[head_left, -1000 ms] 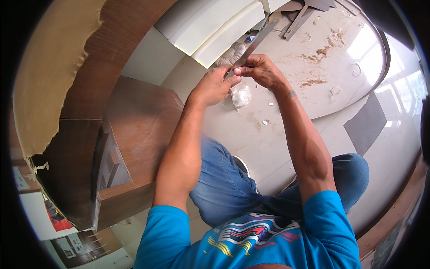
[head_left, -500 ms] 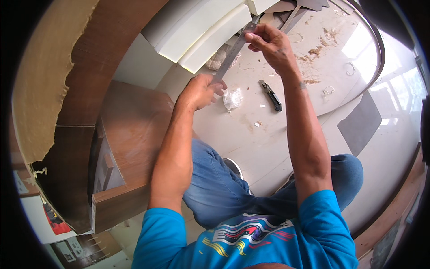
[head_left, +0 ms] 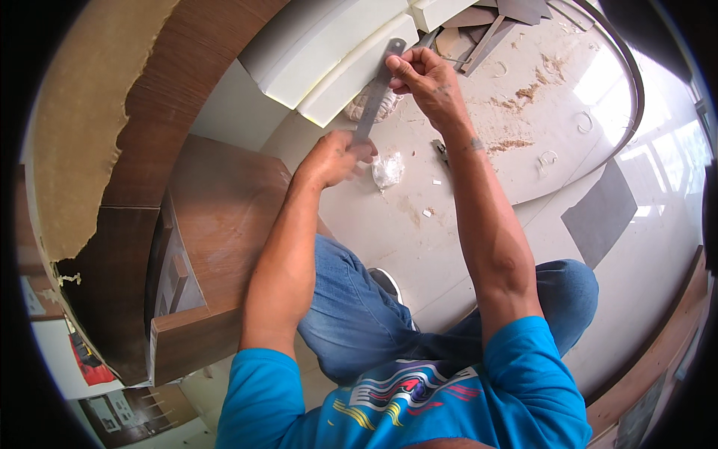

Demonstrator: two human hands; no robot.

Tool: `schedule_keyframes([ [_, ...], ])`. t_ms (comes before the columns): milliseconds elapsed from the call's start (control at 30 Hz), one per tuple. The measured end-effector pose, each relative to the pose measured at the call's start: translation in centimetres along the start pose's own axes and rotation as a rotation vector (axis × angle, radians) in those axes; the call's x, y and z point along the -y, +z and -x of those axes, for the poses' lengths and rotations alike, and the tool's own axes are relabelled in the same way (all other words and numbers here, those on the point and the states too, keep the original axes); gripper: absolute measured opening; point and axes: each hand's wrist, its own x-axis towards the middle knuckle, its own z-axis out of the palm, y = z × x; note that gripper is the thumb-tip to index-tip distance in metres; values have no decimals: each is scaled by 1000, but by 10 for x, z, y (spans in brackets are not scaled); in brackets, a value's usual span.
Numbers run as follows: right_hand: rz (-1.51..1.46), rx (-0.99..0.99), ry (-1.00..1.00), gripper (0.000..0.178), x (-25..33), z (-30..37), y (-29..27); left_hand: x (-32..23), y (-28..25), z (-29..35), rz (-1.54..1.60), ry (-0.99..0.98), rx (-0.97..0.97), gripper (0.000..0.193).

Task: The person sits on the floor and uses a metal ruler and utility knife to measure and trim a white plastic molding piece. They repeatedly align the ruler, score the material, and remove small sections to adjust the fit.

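A thin metal ruler [head_left: 373, 103] is held up at a slant between my two hands. My right hand [head_left: 427, 81] pinches it near the upper end, just below the hole. Around its lower end the fingers of my left hand [head_left: 337, 159] are closed, a little smeared by motion. Behind the ruler stand white panels [head_left: 344, 82] with pale yellow edges. Beside my left fingertips a crumpled clear plastic bag [head_left: 388, 170] lies on the floor. A utility knife [head_left: 441, 152] is mostly hidden behind my right forearm.
To the left stands a brown wood-grain cabinet [head_left: 224, 217]. A grey sheet piece [head_left: 602, 213] lies on the tiled floor at right. Offcuts [head_left: 479, 34] are heaped at the top, near sawdust [head_left: 527, 93]. A long dark edging strip [head_left: 636, 82] curves along the right.
My right hand has moved left and slightly down with the ruler's upper end, so the ruler stands steeper. My right forearm now covers most of the utility knife.
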Motion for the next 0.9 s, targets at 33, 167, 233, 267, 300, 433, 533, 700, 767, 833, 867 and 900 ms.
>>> schedule_keyframes([
  [33,23,1,3,41,0,0,2,0,0,0,-17,-8,13,31],
  [167,20,47,12,41,-10,-4,3,-3,3,4,-28,-17,11,29],
  [233,-31,120,2,45,-9,-7,3,-4,3,7,-21,-24,-24,27],
  [267,-53,168,-7,48,-7,-7,-2,-2,3,8,-24,-34,-37,27],
  [300,-74,217,-16,50,-5,-8,-6,0,3,8,-25,-43,-51,26],
  [433,158,255,-5,53,-4,-16,-17,11,2,3,-9,-28,-70,24],
  [533,-18,187,28,52,-6,-11,-7,9,5,2,33,-16,-64,25],
  [700,-33,106,19,52,-6,-9,14,22,3,-8,-20,-85,-110,35],
  [767,-39,69,14,52,-4,-5,19,27,4,-12,-114,-37,-140,39],
  [833,29,57,-1,51,-9,-8,15,18,7,-13,-191,34,-164,41],
  [867,62,51,-9,50,-12,-10,13,13,10,-14,-221,76,-176,40],
  [900,35,49,-23,49,-11,-9,15,9,11,-13,-250,113,-194,40],
])
